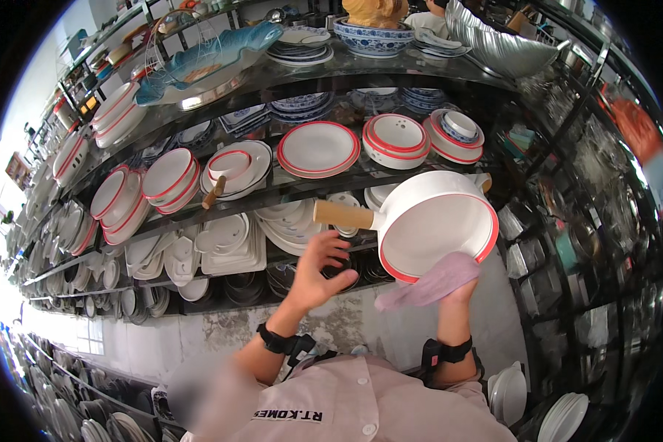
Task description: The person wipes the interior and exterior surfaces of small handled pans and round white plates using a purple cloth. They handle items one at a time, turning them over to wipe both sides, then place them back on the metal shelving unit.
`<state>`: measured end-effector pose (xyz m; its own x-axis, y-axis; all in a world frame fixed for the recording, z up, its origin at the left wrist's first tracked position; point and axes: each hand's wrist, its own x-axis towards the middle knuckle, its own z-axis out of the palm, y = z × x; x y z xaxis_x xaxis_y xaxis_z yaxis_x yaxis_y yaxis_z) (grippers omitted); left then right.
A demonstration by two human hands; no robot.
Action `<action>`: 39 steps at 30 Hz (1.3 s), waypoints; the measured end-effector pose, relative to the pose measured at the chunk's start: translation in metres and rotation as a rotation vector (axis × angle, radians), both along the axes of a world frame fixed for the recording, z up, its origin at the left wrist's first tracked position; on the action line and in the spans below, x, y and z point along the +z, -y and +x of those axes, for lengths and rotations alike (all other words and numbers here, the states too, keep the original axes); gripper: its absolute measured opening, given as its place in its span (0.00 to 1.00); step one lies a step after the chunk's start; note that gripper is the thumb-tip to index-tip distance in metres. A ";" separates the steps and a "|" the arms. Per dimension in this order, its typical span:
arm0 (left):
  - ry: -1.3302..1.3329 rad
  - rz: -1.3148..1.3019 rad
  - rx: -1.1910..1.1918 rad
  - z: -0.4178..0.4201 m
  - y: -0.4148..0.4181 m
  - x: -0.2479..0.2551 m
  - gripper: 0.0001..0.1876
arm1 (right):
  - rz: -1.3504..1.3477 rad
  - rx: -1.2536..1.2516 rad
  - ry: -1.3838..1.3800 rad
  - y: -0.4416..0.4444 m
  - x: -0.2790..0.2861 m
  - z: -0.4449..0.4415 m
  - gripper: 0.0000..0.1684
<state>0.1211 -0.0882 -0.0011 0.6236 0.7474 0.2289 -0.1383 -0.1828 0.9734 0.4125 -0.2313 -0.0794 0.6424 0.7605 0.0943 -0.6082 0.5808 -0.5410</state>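
A white pot (436, 226) with a red rim and a light wooden handle is tilted so that its inside faces me. My right hand (457, 287) is at its lower rim, with a pink cloth (428, 282) between hand and pot; the fingers are mostly hidden by the cloth. Just below the pot's wooden handle, my left hand (323, 268) is raised with its fingers spread and holds nothing. Behind them on the shelf lie red-rimmed plates (317, 148), stacked red-rimmed bowls (395, 138) and a small bowl with a wooden handle (214, 193).
Black shelving (293, 190) spans the front, with white square plates (235, 259) on a lower level. A blue fish-shaped dish (199, 66) and a silver leaf-shaped bowl (503, 50) stand on top. Packed glassware lines the right side; more dishes (511, 392) stand low at right.
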 end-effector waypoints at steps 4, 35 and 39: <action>0.253 -0.085 -0.283 0.031 0.013 0.006 0.47 | -0.097 0.023 -0.107 -0.013 0.002 -0.037 0.23; 0.251 0.122 -0.025 -0.018 -0.025 0.008 0.53 | -0.102 0.021 0.145 -0.057 0.061 -0.114 0.29; 0.236 0.111 0.046 -0.004 -0.013 0.010 0.59 | -0.113 0.008 0.100 -0.061 0.061 -0.121 0.29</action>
